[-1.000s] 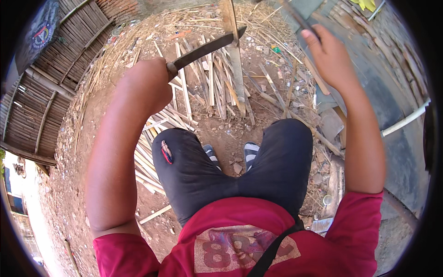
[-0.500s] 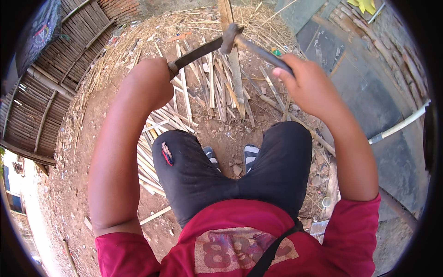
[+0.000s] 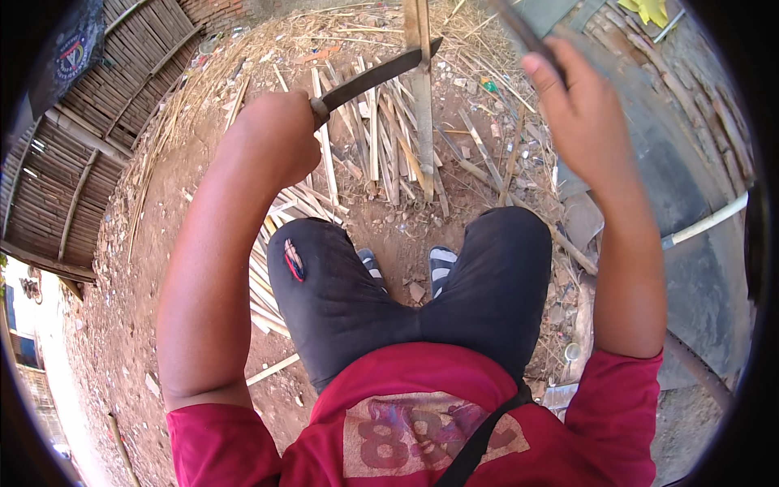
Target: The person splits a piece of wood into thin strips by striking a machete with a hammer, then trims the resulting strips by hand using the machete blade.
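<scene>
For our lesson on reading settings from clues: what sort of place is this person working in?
Probably an outdoor yard used for splitting bamboo or wood: bare dirt ground, a pile of split strips underfoot, and a slatted fence alongside. The left hand holds a long blade.

At the top centre of the frame, the knife blade [image 3: 380, 75] is dull, dark metal, matt and worn. The upright strip [image 3: 421, 89] it meets is pale, dry, fibrous wood, as are the split slats [image 3: 369, 138] beneath it. The ground [image 3: 122, 268] is rough reddish dirt. At the lower centre, the shorts [image 3: 341, 292] are matt dark cloth.
</scene>
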